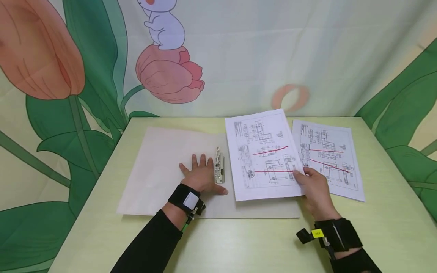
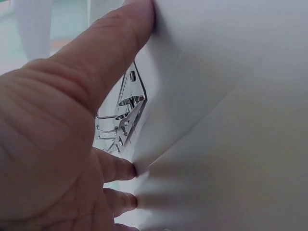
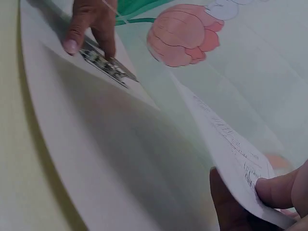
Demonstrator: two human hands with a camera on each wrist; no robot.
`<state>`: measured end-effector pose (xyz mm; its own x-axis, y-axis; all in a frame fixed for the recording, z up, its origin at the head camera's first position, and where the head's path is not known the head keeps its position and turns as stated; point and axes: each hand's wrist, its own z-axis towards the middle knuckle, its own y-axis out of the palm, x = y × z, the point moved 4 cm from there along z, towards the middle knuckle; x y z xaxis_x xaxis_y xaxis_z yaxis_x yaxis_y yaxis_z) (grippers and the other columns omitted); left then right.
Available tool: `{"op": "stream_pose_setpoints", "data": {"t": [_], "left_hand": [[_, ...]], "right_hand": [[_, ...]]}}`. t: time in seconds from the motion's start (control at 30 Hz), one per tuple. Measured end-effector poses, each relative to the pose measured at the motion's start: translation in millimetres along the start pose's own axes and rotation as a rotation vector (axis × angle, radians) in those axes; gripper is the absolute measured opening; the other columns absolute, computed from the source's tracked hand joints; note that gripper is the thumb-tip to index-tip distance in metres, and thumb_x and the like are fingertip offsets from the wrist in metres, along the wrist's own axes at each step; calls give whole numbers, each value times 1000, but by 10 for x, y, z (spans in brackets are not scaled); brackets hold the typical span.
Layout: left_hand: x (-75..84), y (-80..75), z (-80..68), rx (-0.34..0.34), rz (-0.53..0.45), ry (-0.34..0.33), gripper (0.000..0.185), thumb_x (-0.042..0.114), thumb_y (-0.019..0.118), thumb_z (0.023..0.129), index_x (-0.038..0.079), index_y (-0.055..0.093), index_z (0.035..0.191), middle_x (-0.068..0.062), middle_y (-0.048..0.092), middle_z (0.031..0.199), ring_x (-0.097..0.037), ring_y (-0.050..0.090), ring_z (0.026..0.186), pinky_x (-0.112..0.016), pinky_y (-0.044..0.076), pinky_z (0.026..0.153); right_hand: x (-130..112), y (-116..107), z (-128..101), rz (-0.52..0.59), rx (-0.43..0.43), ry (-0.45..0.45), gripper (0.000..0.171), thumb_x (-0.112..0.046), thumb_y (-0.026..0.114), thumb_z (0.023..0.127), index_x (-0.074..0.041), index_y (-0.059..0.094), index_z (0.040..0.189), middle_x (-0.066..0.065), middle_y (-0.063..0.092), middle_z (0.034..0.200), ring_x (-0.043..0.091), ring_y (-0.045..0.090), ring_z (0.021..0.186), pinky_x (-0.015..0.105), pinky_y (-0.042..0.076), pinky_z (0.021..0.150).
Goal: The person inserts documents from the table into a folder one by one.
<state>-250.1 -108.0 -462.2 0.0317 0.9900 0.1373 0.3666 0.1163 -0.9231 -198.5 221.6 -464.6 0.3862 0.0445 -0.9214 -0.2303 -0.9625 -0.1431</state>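
Head view: the left hand [image 1: 199,177] lies spread on the open folder [image 1: 153,167], beside the metal clip [image 1: 220,170]; the right hand [image 1: 315,187] pinches the drawings [image 1: 246,163] near one corner, over the folder's right side. Held only there, they could sag or fan apart.

Left wrist view: so near the clip, fingers might get nipped if it snapped.

Right wrist view: the drawings bow; a tighter pinch could crease them.

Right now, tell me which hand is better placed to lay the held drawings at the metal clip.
Right, I'd judge: the right hand pinches the drawings over the open folder, while the left hand is spread on the folder beside the metal clip.
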Motion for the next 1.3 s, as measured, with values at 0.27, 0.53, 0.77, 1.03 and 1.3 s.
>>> {"op": "stream_pose_setpoints", "data": {"t": [0.27, 0.53, 0.77, 1.03, 1.3], "left_hand": [[6, -47, -65, 31, -8, 20, 130, 76, 86, 69, 7, 32, 165, -21, 23, 173, -50, 10, 161, -83, 13, 116], [-177, -209, 8, -2, -10, 141, 105, 60, 89, 78, 13, 44, 161, -18, 43, 159, -49, 39, 145, -74, 36, 110], [-235, -178, 94, -73, -57, 159, 121, 60, 91, 76, 14, 27, 168, -15, 9, 177, -46, -3, 162, -77, 1, 122], [-190, -212, 101, -128, -69, 129, 122, 58, 92, 75, 23, 23, 170, -14, 8, 178, -49, -4, 161, -84, 4, 116], [-190, -444, 350, 3, -99, 141, 51, 36, 71, 101, 13, 64, 145, -14, 56, 152, -43, 48, 140, -66, 39, 112]], "right_hand": [[84, 198, -54, -445, 126, -150, 38, -21, 58, 106, 10, 63, 127, 28, 68, 119, 34, 62, 99, 34, 44, 72], [50, 193, -50, -508, 119, -167, 43, -22, 54, 106, 13, 58, 131, 32, 65, 123, 40, 62, 104, 38, 45, 75], [-25, 159, -66, -616, 37, -230, 31, -23, 59, 102, 7, 67, 104, 20, 67, 94, 31, 58, 82, 35, 40, 64], [-24, 139, -70, -636, -33, -205, 28, -18, 64, 101, 8, 71, 100, 20, 71, 94, 29, 59, 81, 33, 41, 62], [5, 145, -88, -633, -63, -211, 28, -18, 64, 102, 9, 72, 108, 19, 73, 97, 26, 58, 81, 33, 42, 61]]}}
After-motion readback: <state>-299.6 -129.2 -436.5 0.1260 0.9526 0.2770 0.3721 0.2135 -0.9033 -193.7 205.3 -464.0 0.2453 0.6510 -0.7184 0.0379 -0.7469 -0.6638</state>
